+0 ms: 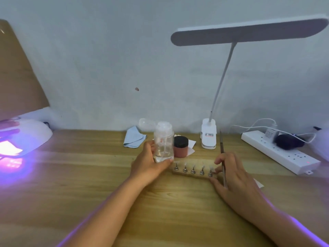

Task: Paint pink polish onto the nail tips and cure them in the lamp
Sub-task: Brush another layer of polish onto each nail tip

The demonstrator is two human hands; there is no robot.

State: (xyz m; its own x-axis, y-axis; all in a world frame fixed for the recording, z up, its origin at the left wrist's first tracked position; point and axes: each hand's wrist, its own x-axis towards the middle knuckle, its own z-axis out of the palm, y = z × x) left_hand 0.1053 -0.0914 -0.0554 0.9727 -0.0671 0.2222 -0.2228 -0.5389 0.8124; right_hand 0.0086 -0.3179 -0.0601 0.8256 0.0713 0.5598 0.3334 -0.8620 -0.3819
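The right hand pinches a thin brush beside the rack of nail tips on the tabletop, the left hand grips a clear bottle, a pink jar, perhaps polish, stands just behind, and the lamp glows violet far left.

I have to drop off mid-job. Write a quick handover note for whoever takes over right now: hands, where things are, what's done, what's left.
Left hand: grips the clear pump bottle, just left of the holder.
Right hand: holds the brush, fingertips at the right end of the wooden holder.
Five nail tips stand in a row on the holder; no pink visible on them.
Pink polish jar, black lid on, sits behind the holder.
Curing lamp is at far left, glowing purple.
Done: setup only, as far as can be seen.
Left: open the jar, paint the tips, cure them.
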